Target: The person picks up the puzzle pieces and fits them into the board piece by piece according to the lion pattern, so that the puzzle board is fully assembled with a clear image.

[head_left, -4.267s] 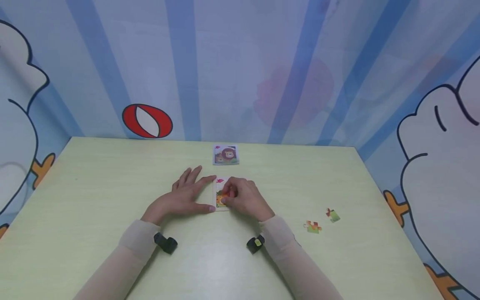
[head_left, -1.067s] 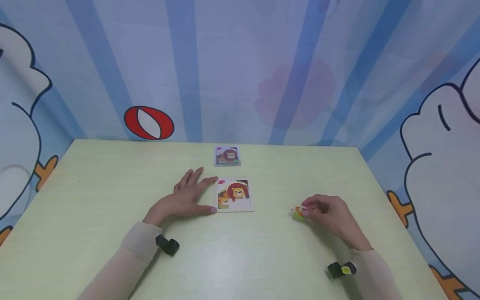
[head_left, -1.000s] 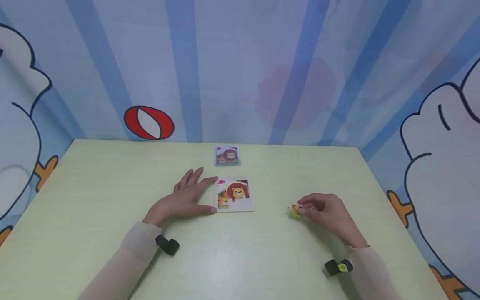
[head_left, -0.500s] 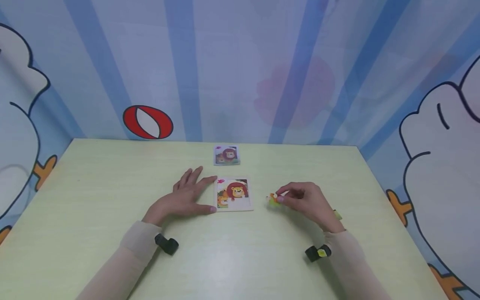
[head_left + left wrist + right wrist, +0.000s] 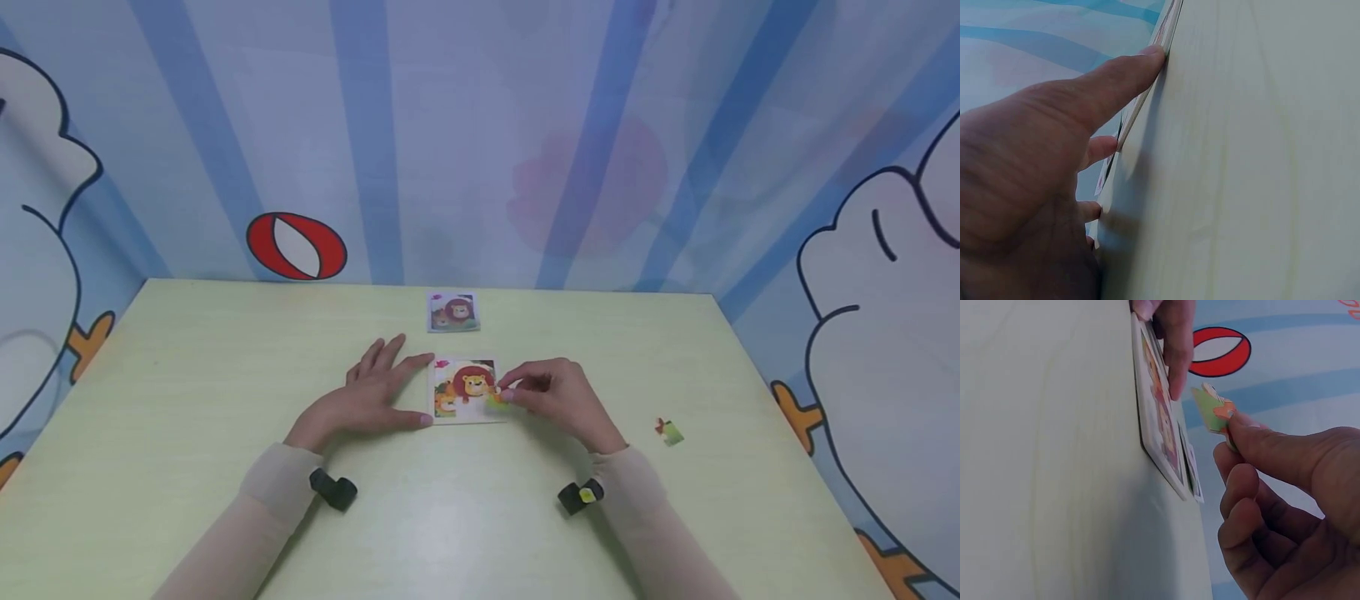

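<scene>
A square jigsaw puzzle board point(image 5: 468, 412) with a lion picture lies flat on the table, a white gap along its lower right. My left hand point(image 5: 367, 396) rests at its left edge, fingers and thumb spread and touching the border. Between thumb and fingertips of my right hand point(image 5: 562, 400) I pinch a green and orange puzzle piece point(image 5: 1213, 409). In the head view it is over the board's lower right; the right wrist view shows it raised above the surface. Another puzzle piece point(image 5: 669, 432), green and red, lies on the table to the right.
Behind the board lies a small card point(image 5: 453, 311) bearing a similar lion picture. The pale table point(image 5: 420, 533) ends at a blue striped backdrop point(image 5: 465, 150) with printed cartoon figures.
From the right side of the table, my right hand has carried the puzzle piece leftward to the board. The green and red piece is uncovered again. My left hand has stayed at the board's edge.
</scene>
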`<state>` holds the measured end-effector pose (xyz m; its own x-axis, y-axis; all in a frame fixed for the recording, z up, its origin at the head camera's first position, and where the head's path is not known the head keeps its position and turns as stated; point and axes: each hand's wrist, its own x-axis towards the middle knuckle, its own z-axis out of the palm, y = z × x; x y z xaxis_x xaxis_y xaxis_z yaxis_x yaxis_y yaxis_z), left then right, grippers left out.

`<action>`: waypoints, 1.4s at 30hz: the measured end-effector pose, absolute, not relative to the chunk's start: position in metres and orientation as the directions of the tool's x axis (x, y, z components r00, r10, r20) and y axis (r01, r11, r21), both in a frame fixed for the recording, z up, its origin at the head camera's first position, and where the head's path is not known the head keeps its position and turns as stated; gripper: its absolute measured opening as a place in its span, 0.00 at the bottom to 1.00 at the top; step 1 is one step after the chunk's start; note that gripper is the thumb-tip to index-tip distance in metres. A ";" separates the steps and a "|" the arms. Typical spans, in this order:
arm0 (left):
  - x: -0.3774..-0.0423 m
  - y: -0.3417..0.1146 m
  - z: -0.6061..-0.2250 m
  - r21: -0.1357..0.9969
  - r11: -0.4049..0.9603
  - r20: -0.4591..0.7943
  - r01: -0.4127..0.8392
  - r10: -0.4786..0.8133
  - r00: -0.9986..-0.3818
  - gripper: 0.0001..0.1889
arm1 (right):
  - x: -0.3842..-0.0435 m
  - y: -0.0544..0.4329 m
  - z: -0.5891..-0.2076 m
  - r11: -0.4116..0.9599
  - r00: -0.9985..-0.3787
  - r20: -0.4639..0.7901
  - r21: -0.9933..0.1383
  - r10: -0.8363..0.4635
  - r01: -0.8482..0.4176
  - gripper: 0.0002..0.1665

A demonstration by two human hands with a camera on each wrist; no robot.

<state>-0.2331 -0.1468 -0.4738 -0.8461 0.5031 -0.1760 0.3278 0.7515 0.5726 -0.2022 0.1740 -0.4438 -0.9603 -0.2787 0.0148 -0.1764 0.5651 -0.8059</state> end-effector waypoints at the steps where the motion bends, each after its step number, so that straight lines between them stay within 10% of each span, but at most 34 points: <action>1: -0.233 -0.147 -0.474 0.568 0.754 -0.176 0.329 0.502 -0.846 0.51 | -0.203 0.170 -0.445 0.566 -0.958 0.019 -0.804 -0.285 -0.184 0.06; 42: -0.233 -0.147 -0.474 0.579 0.749 -0.181 0.322 0.503 -0.845 0.51 | -0.212 0.122 -0.464 0.732 -0.970 -0.010 -0.657 -0.245 -0.178 0.05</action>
